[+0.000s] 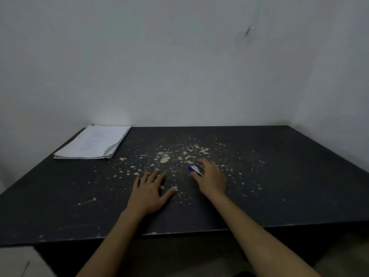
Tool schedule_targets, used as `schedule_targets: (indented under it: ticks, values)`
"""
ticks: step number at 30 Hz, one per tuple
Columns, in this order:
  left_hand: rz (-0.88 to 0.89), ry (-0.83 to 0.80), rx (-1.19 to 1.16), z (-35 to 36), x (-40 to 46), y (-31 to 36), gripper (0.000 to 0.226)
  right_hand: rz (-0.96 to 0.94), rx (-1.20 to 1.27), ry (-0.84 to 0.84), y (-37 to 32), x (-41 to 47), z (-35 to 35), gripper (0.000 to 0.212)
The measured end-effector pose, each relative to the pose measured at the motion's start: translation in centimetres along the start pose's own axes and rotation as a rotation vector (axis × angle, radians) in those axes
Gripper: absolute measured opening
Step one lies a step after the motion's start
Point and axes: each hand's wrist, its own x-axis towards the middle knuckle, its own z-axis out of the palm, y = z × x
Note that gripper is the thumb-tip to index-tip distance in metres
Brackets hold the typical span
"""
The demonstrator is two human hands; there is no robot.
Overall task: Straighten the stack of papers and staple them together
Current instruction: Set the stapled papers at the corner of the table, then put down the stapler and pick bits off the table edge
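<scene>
A stack of white papers (93,142) lies flat at the far left corner of the dark table (279,176), well away from both hands. My right hand (211,177) rests near the table's middle with its fingers closed around a small purple and silver stapler (196,169), most of which is hidden under the fingers. My left hand (151,189) lies flat on the table just left of it, palm down, fingers spread, holding nothing.
The tabletop is worn, with pale chipped patches (165,158) scattered around its middle. White walls close in behind and to the right. The table's front edge (139,234) runs under my forearms.
</scene>
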Motion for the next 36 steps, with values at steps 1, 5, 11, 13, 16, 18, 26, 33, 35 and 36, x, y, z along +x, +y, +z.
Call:
schedule_targets:
  ticks: [1, 5, 11, 13, 16, 18, 26, 33, 35, 36]
  values:
    - [-0.012, 0.002, 0.012, 0.1, -0.1, 0.2, 0.082, -0.003, -0.052, -0.003, 0.7, -0.4, -0.5, 0.046]
    - [-0.009, 0.001, 0.032, 0.1, -0.5, 0.3, 0.083, -0.007, -0.139, 0.052, 1.9, -2.0, -1.2, 0.046]
    - [-0.013, 0.007, 0.045, 0.2, -0.7, 0.2, 0.1, 0.037, -0.155, 0.066, 1.5, -2.5, -1.4, 0.046]
    - [-0.014, 0.007, 0.051, 0.2, -0.6, 0.2, 0.099, 0.061, -0.161, 0.056, 1.6, -2.4, -1.5, 0.05]
    - [-0.015, -0.001, 0.057, 0.2, -0.6, 0.2, 0.097, 0.073, -0.165, 0.034, 1.7, -2.6, -1.6, 0.062]
    - [-0.015, 0.005, 0.055, 0.2, -0.7, 0.3, 0.095, 0.073, -0.114, 0.019, 1.9, -3.0, -2.1, 0.07]
    - [-0.005, 0.024, 0.053, 0.2, -0.8, 0.1, 0.091, 0.111, 0.094, 0.134, 11.0, -4.6, -10.2, 0.007]
    - [-0.01, 0.03, 0.032, 0.4, -0.7, 0.1, 0.087, 0.1, 0.044, -0.082, 17.3, -1.9, -15.3, 0.008]
    - [-0.011, 0.047, 0.021, 0.2, -0.7, 0.3, 0.083, 0.083, 0.024, -0.113, 17.3, -1.4, -15.2, 0.006]
    - [-0.007, 0.058, 0.015, 0.1, -0.8, 0.4, 0.08, 0.08, 0.007, -0.121, 17.2, -1.2, -15.1, 0.007]
